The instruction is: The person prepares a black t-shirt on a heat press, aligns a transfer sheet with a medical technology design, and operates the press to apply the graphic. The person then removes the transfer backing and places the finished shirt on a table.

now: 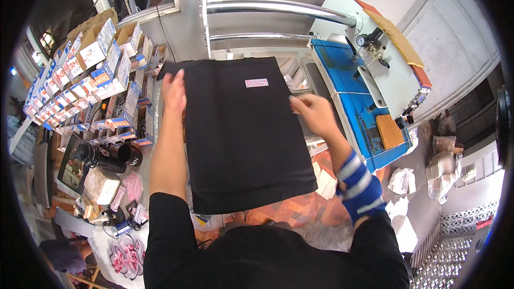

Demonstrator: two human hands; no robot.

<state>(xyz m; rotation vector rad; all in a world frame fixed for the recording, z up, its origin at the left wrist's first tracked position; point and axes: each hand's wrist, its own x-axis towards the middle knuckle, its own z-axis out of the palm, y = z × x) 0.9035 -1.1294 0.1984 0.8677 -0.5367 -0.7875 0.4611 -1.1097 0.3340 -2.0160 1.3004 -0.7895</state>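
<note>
A black piece of cloth (241, 139) spreads almost flat in front of me, its lower edge hanging toward my body. What lies under it is hidden. Near its upper right is a small pink-and-white label (256, 82). My left hand (174, 92) is closed on the cloth's upper left edge, its fingertips slightly blurred. On the opposite side, my right hand (317, 115) pinches the right edge between thumb and fingers. A blue-and-white striped band (357, 184) covers my right forearm.
To the right stands a pale machine with a blue-covered table (353, 96) and a pressure gauge (362, 40). Metal rollers (278, 9) cross the back. Stacked cardboard bins (107, 80) fill the left, with a black mug (129, 154) nearby. Papers (401, 219) lie at right.
</note>
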